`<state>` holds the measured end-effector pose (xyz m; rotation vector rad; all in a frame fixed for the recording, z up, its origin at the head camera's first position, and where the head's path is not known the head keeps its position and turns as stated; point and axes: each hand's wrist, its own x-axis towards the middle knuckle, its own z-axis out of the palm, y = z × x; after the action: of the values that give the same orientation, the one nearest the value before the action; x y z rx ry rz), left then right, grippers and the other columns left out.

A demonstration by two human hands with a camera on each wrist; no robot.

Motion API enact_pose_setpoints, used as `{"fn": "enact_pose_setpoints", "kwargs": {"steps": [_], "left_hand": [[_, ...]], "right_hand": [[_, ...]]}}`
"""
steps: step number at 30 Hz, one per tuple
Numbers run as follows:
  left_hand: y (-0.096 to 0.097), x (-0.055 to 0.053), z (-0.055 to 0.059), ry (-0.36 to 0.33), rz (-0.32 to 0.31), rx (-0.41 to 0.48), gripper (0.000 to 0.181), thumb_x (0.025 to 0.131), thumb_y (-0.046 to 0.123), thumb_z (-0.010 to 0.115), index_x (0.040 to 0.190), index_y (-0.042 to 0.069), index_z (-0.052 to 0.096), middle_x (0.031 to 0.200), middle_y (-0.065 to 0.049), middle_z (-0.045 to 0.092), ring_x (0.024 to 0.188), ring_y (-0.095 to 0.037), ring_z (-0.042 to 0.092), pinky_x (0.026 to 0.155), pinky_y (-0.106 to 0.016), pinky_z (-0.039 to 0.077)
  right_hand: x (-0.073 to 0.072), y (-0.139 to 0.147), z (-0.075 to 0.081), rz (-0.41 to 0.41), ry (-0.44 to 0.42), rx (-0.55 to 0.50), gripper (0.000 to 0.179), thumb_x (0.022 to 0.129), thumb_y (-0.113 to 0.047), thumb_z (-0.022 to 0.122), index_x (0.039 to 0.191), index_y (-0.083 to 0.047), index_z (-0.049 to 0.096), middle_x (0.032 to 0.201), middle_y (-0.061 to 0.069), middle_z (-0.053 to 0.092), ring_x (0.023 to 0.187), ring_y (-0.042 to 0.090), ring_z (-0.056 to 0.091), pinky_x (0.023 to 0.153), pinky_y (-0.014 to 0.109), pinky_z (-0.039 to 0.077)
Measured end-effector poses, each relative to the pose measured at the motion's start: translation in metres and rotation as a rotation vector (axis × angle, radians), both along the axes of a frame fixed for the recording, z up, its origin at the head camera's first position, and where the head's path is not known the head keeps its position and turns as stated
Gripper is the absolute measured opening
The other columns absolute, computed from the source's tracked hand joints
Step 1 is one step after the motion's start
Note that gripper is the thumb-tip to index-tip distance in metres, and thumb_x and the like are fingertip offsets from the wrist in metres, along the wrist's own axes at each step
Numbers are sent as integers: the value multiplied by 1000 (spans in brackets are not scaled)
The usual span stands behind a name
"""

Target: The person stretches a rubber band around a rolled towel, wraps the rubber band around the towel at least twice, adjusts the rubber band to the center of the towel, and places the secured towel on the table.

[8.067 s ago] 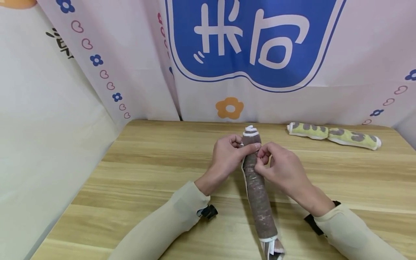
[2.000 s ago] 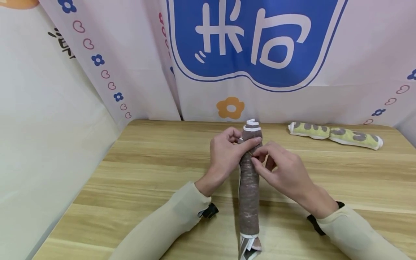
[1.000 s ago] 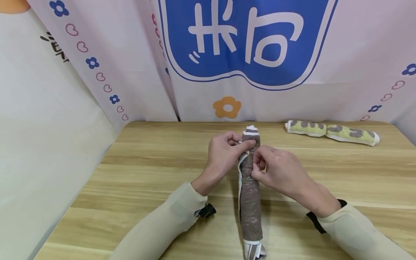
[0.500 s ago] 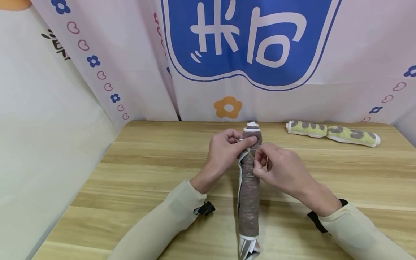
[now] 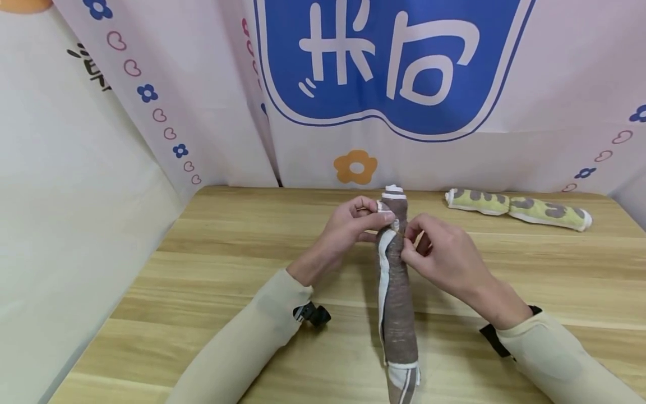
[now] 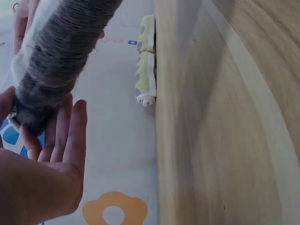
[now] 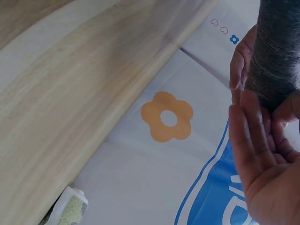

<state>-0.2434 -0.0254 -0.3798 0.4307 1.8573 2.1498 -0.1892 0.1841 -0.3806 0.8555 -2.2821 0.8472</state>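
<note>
A brown rolled towel (image 5: 400,314) with white edging points away from me in the head view, its far end narrowing into white-striped layers. My left hand (image 5: 348,227) grips it near that far end, thumb across the top and fingers behind. A pale flap of edging runs down its left side. Opposite, my right hand (image 5: 449,252) pinches a thin yellowish rubber band at the towel's right side, mostly hidden by the fingertips. Both wrist views show the towel (image 6: 70,47) held apart from the tabletop, with the fingers gathered around its far end.
A second rolled towel (image 5: 535,212), yellow-green with grey patches and cinched at its middle, lies at the back right of the wooden table (image 5: 212,264). Behind the table's back edge hangs a printed white cloth (image 5: 313,151) with a blue sign.
The towel has turned so its pale edging flap faces up more, and its near end has swung slightly right. My left thumb has shifted left; the band, stretched visibly half a second ago, is now mostly hidden.
</note>
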Motion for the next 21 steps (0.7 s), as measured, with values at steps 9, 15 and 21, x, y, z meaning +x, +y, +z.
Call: {"fn": "enact_pose_setpoints", "kwargs": {"steps": [9, 15, 21], "left_hand": [[5, 8, 3, 62, 131, -18, 27, 90, 7, 85, 92, 10, 59, 88, 0, 65, 78, -10, 65, 66, -25, 59], [11, 17, 6, 78, 205, -33, 31, 87, 8, 87, 89, 10, 57, 82, 0, 64, 73, -10, 64, 61, -25, 57], [15, 22, 11, 16, 316, -22, 42, 83, 8, 91, 81, 11, 49, 75, -1, 60, 70, -12, 65, 57, -26, 56]], "right_hand": [[6, -8, 2, -37, 12, -97, 18, 88, 5, 79, 96, -7, 69, 86, -1, 66, 64, 6, 60, 57, 20, 51], [11, -13, 4, -72, -6, -78, 20, 86, 5, 83, 98, -7, 72, 90, -2, 67, 63, 5, 58, 57, 18, 49], [13, -15, 5, -105, -63, -26, 18, 87, 3, 82, 98, -7, 72, 91, -1, 66, 62, 5, 56, 56, 27, 51]]}}
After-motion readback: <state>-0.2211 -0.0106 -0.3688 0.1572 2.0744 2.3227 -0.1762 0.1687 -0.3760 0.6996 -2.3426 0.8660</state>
